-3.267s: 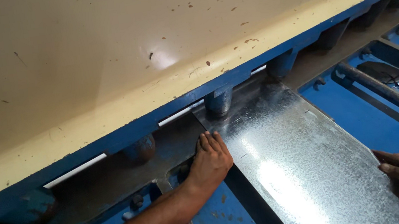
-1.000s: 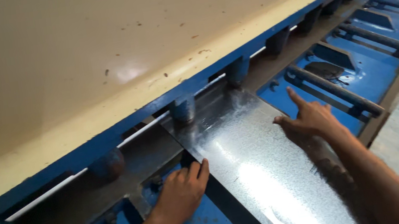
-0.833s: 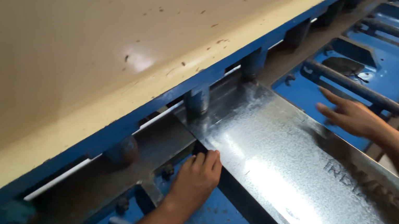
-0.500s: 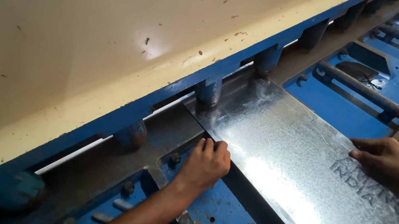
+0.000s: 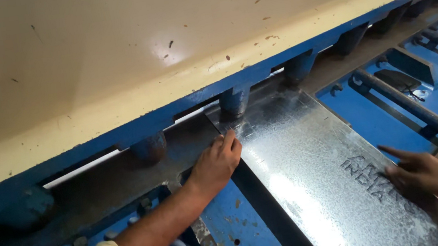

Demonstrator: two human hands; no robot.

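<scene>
Head camera looks down, close, at the machine bed [image 5: 433, 88].

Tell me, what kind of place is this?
Probably a metal workshop. A big cream and blue cutting machine stands over a shiny metal sheet. The left hand and right hand press on the sheet.

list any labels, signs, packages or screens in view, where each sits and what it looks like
Printed marking: dark stencilled lettering in two slanted rows on the shiny galvanised metal sheet, near its right edge, partly covered by the right hand.
No packages, signs or screens show on the cream and blue machine.
The left hand rests at the sheet's left edge, away from the marking.
</scene>
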